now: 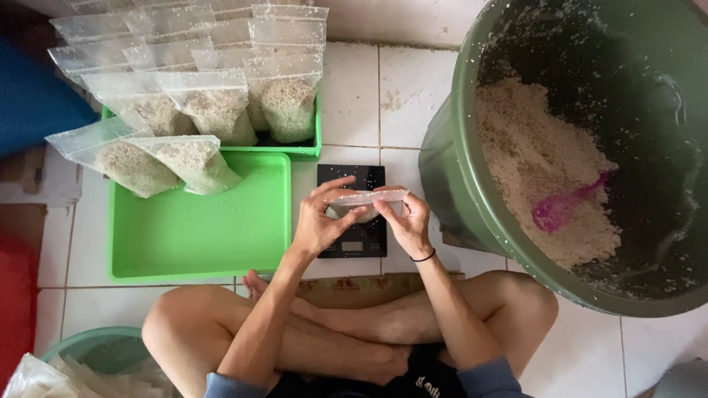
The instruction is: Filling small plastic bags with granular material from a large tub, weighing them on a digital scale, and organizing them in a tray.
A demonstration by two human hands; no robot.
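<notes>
Above the black scale [352,214], both hands' grip pinches the clear bag [367,197].

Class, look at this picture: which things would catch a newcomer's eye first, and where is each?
The big dark green plastic tub at right, holding pale grain and a pink plastic scoop. At centre, the left hand and right hand pinch a clear plastic bag above a black scale. Filled bags crowd the bright green trays at left.

2 green trays [199,243], 1 scale [352,243], 1 scoop [564,205].
</notes>
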